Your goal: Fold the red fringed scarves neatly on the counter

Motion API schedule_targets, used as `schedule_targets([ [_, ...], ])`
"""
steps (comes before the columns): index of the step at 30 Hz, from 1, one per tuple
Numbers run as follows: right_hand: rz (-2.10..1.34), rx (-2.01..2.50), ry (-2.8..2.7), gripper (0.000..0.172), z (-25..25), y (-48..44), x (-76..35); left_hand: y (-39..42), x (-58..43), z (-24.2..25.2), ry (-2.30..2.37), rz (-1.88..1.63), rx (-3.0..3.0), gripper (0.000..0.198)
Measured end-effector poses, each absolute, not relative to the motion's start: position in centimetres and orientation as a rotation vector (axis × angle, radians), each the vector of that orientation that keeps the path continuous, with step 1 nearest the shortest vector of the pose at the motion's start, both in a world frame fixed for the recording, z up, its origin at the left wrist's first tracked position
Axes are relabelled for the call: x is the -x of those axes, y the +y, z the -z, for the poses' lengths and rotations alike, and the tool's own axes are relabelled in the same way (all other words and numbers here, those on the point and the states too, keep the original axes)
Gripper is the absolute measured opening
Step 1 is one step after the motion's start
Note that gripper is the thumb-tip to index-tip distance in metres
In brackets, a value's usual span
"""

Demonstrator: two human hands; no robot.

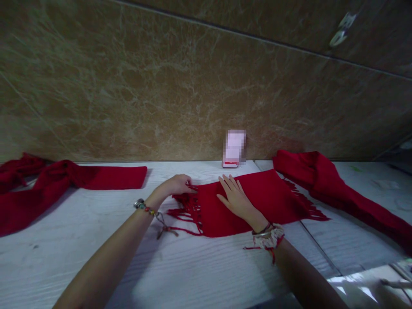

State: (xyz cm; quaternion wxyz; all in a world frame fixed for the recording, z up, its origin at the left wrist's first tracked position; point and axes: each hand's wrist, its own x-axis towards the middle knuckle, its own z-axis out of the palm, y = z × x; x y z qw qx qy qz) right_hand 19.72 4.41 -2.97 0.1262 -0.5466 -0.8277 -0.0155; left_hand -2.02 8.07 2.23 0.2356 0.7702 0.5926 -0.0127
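Observation:
A red fringed scarf lies flat on the pale wood-grain table, with loose tassels at both its left and right ends. My right hand rests palm down on the cloth, fingers stretched out. At the upper left corner of the scarf, my left hand is closed on the fringe, its fingertips partly hidden among the strands. Several twisted tassels hang loose below that hand and trail toward the beaded bracelet on my left wrist.
Another length of red cloth lies bunched at the left. A folded red strip runs off to the right, against the scarf's far end. A pink, blurred-out box-like object leans by the brown marbled wall. The table has a seam at right.

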Motion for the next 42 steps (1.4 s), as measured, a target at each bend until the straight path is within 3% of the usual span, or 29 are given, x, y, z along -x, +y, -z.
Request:
schedule_targets([
  [6, 0.061, 1.609, -2.408, 0.05, 3.1, 4.3, -19.7, 7.6, 5.0, -4.8, 2.095, 0.285, -2.24, 0.028],
  [9, 0.056, 1.583, -2.433, 0.049, 3.0, 4.3, -19.6, 7.0, 4.4, -5.1, 1.833, 0.182, -2.449, 0.034],
  [14, -0.064, 1.502, -2.58, 0.046, 2.9, 4.3, -19.6, 6.0, 1.2, -2.9, 0.898, 0.003, -2.784, 0.021],
  [20, -0.047, 1.533, -2.63, 0.046, 2.7, 4.2, -19.6, 4.8, 4.1, -1.3, 0.925, 0.016, -2.88, 0.031],
  [29, 0.003, 1.497, -2.605, 0.044, 3.3, 4.5, -19.7, 3.8, 10.5, -2.6, 1.502, 0.173, -2.862, 0.035],
  [35, 0.055, 1.315, -2.5, 0.036, 3.3, 4.6, -19.7, 4.9, 4.3, -1.4, 0.991, -0.278, -2.943, 0.031],
  [42, -0.018, 1.269, -2.487, 0.03, 3.5, 4.6, -19.6, 5.9, 3.8, -0.2, 0.957, -0.136, -2.944, 0.025],
])
